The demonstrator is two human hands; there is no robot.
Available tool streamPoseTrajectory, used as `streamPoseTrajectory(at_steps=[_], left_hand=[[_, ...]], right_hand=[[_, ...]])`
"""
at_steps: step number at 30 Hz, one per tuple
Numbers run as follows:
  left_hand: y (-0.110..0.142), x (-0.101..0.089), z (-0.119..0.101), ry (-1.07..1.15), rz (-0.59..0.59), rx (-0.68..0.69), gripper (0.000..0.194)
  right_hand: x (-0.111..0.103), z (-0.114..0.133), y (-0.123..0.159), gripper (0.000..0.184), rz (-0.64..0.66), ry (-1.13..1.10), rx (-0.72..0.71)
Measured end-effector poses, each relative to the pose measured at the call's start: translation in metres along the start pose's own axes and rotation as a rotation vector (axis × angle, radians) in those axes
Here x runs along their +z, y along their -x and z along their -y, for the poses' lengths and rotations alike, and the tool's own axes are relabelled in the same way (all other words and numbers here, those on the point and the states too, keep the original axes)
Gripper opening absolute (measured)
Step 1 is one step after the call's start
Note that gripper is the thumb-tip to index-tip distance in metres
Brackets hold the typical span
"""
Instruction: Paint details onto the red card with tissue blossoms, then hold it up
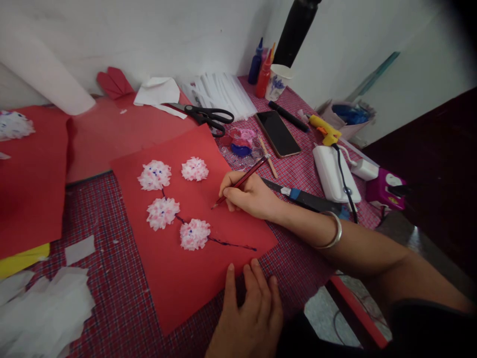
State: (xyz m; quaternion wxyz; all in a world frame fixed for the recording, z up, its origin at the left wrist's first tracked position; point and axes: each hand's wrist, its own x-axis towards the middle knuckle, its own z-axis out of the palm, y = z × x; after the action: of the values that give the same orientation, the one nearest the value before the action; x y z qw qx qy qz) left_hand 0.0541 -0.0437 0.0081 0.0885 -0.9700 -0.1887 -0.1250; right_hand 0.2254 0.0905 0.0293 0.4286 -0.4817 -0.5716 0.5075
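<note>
A sheet of red paper [186, 293] lies on the checked tablecloth, with several ruffled white-and-pink paper flowers [163, 214] on it. A dark drawn line [233, 244] links some of the flowers and runs on to the right. In my right hand [249, 194] is a red-and-black pencil [246, 176], its tip at the paper right of the flowers. My left hand [248, 308] rests flat with fingers spread, fingertips on the sheet's near edge, holding nothing.
Black scissors [208, 117], a phone [278, 133], a palette of paint [241, 144] and a craft knife [309, 199] lie behind. A yellow glue gun [324, 128] rests by a white power bank-like box [335, 174]. Paint bottles [264, 74] and a paper cup [278, 82] stand at the wall.
</note>
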Motion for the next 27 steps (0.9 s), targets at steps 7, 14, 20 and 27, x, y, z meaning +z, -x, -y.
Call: streamPoseTrajectory(at_steps=[7,14,20,27], left_hand=[[-0.0002,0.002,-0.0002,-0.009,-0.027,-0.008,0.033],[-0.0005,0.0031,-0.0001,-0.002,-0.031,-0.009,0.033],[0.0005,0.0035,-0.0003,-0.012,-0.033,-0.006,0.033],[0.0002,0.0029,-0.0005,0.009,-0.038,-0.019,0.033]], right_hand=[[0.0002,-0.0027,-0.0074,0.011,-0.023,-0.011,-0.01],[0.0002,-0.0022,-0.0081,0.011,0.006,0.058,-0.025],[0.0009,-0.0029,-0.0096,0.011,-0.052,0.067,-0.011],[-0.0023,0.0001,-0.0091,0.011,-0.139,0.128,0.038]])
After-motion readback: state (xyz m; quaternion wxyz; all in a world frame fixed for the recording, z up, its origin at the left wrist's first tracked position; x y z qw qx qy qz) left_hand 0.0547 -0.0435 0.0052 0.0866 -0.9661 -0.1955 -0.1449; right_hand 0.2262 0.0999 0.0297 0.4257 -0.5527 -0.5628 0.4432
